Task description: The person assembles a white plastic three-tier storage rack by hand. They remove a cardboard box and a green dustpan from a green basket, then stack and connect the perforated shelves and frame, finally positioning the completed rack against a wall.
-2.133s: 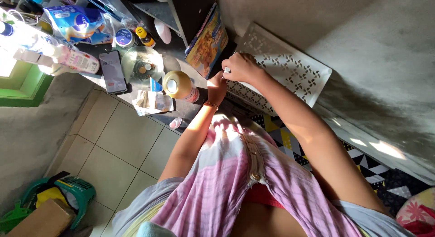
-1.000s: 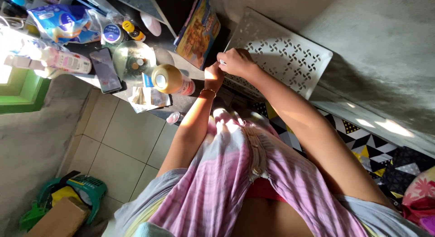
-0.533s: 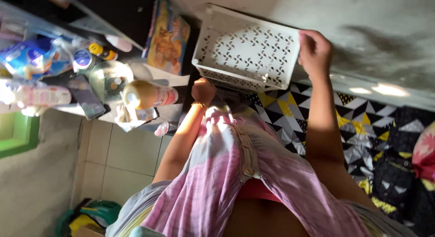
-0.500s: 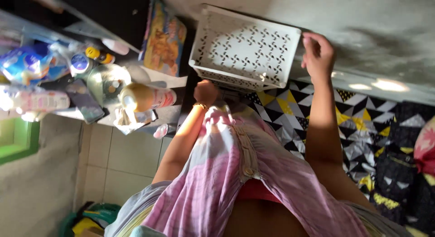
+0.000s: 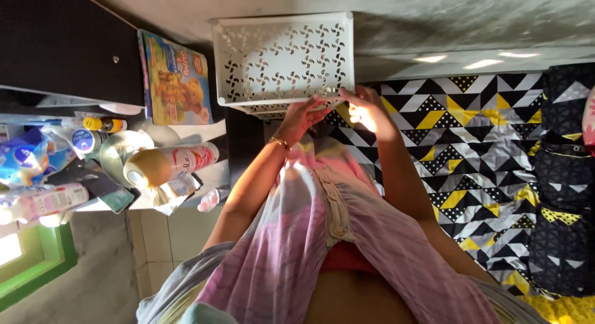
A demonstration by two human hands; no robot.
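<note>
White perforated plastic basket sitting at 12 o'clock, against wall. Left hand and right hand pinching its near rim, fingers closed on it. Probably light, stiff; rim offering surest hold.

White basket blocks ahead; cluttered shelf crowds left; patterned mat open at right.

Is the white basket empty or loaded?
Empty: basket interior shows only its perforated bottom. Both hands, left hand and right hand, touch its near rim.
</note>
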